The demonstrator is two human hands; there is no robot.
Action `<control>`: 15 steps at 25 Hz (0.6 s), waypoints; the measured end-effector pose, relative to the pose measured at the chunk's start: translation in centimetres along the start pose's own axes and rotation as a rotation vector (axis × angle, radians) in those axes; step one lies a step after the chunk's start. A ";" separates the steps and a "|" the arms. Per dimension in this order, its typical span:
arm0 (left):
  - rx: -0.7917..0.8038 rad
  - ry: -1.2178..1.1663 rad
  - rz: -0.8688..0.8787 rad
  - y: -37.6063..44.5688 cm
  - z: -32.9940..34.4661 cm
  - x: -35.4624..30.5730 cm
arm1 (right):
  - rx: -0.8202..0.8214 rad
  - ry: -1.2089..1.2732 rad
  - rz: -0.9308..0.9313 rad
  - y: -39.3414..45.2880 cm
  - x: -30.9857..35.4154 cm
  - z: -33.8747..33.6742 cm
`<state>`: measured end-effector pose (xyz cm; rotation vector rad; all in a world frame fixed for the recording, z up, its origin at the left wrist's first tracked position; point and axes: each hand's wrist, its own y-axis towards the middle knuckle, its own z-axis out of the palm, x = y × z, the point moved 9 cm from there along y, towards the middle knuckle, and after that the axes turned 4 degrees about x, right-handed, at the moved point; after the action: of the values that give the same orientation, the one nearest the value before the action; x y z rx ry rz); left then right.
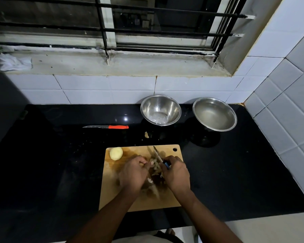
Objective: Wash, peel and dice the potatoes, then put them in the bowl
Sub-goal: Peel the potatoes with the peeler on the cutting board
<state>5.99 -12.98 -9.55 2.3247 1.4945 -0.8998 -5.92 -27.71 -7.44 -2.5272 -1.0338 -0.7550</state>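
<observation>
The right hand (176,174) grips the knife (158,155), the left hand (132,172) with curled fingers holds the potato pieces (154,166), probably firm but wet and slippery, so hold them low on the cutting board (172,199).

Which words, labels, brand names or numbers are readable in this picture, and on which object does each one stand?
None can be read.
Orange-handled knife: no print visible on blade or handle.
Knife with the blue handle, gripped by the right hand: blurred, no marking legible.
Two steel bowls and cutting board: plain, no text.
</observation>
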 end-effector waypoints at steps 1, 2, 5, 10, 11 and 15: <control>0.036 -0.020 -0.017 0.2 0.5 0.3 | 0.006 0.008 0.011 0.1 -0.2 0.2; 0.079 -0.081 -0.046 0.3 1.3 0.9 | 0.002 0.041 0.026 0.2 -0.5 0.3; 0.265 -0.667 -0.281 -0.1 3.6 2.3 | 0.034 0.269 0.110 0.6 -1.6 0.0; 0.454 -1.779 -0.654 -1.8 4.7 -0.7 | 0.349 0.781 0.187 -0.2 0.1 1.6; 0.448 -1.805 -0.642 -2.0 4.6 -1.1 | 0.378 0.791 0.151 -0.4 0.8 1.9; 0.353 -1.887 -0.684 -2.1 4.3 -1.9 | 0.392 0.709 0.050 -1.7 3.0 2.5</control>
<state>2.00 -15.59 -11.55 0.1234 0.9671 -2.4292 -4.46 -23.78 -7.63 -1.7350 -0.7631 -1.1756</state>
